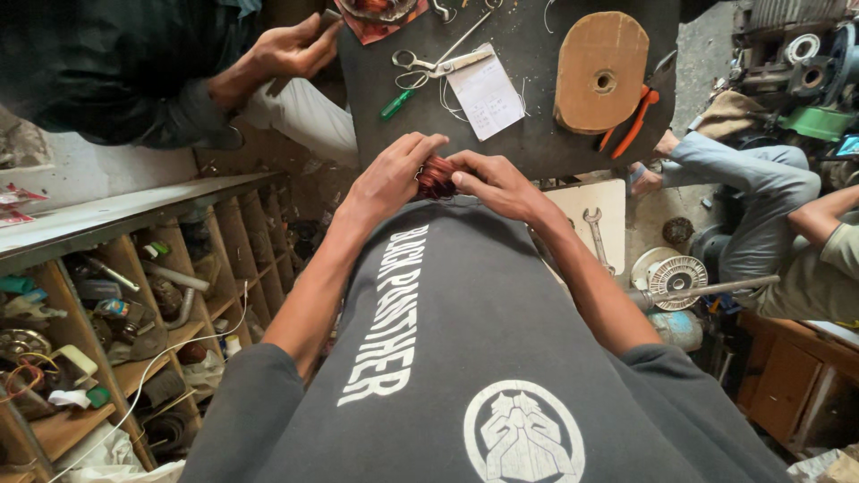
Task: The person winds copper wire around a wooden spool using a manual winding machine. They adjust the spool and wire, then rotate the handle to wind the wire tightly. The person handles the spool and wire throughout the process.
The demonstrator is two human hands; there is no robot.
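- The person's left hand (386, 182) and right hand (495, 183) meet at the near edge of the dark desk (537, 134), both wrapped around a small reddish coil of copper wire (436, 177).
- The left fingers (420, 148) curl over the coil's top and the right fingers (465, 165) fold in from the other side, so both sets are closed on it (only a strip of the coil shows between them, and I can't quite tell its full shape).
- Just beyond the fingertips lies a green-handled screwdriver (396, 105), with a pair of scissors (438, 63) and a white paper slip (486, 93) a little farther off.
- Farther past the right fingers sits an oval wooden block (600, 72) with a hole in its middle, orange-handled pliers (637, 121) beside it.
- Well beyond the left fingers, another person's hand (291, 49) rests at the desk's far corner.
- Below the right wrist, a wrench (596, 234) lies on a pale board (608, 201).
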